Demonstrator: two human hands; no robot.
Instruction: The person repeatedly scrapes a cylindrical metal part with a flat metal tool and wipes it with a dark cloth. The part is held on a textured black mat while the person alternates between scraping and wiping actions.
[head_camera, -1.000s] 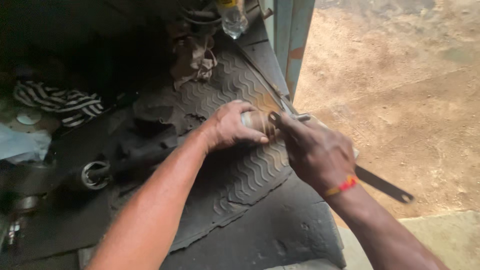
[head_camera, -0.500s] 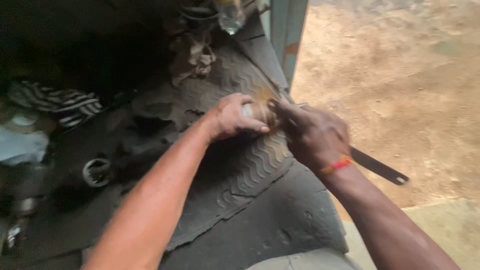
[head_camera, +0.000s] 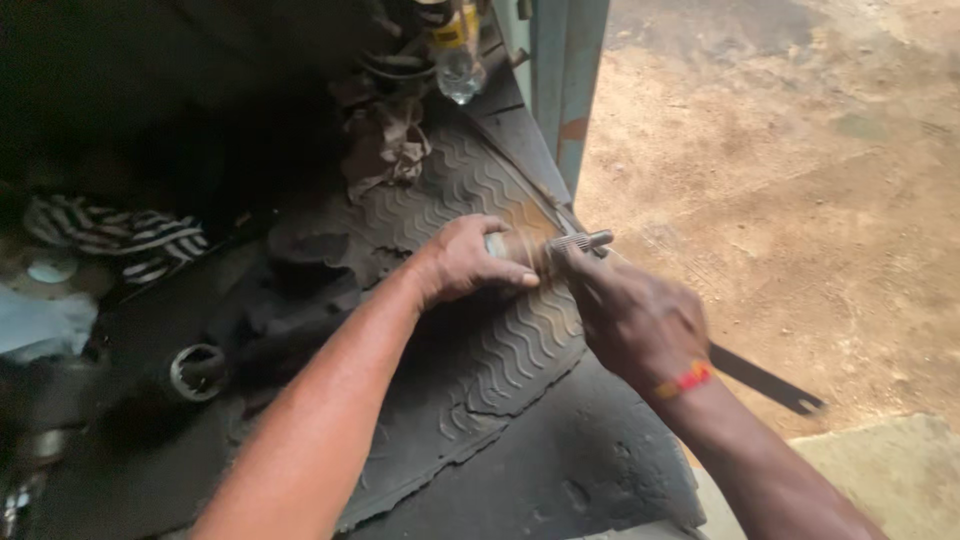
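My left hand (head_camera: 462, 260) grips a rusty cylindrical metal part (head_camera: 525, 246) whose splined shaft end (head_camera: 582, 240) sticks out to the right. It rests on a dark rubber mat (head_camera: 470, 340) with a wavy tread. My right hand (head_camera: 632, 315) holds a thin flat metal blade (head_camera: 765, 379) like a hacksaw blade. The blade's near end points back right past my wrist, and its front end lies against the part next to the shaft. A red and yellow thread is tied round my right wrist.
A crumpled rag (head_camera: 385, 145) and a clear plastic bottle (head_camera: 458, 50) lie at the mat's far end. A striped cloth (head_camera: 120, 235) and a metal ring (head_camera: 195, 372) are at the left. A blue-grey metal post (head_camera: 555, 80) borders bare dirt ground (head_camera: 800, 200) on the right.
My right hand has pulled back toward me along the part, uncovering the splined shaft end. My left hand keeps its hold. The view shifted slightly.
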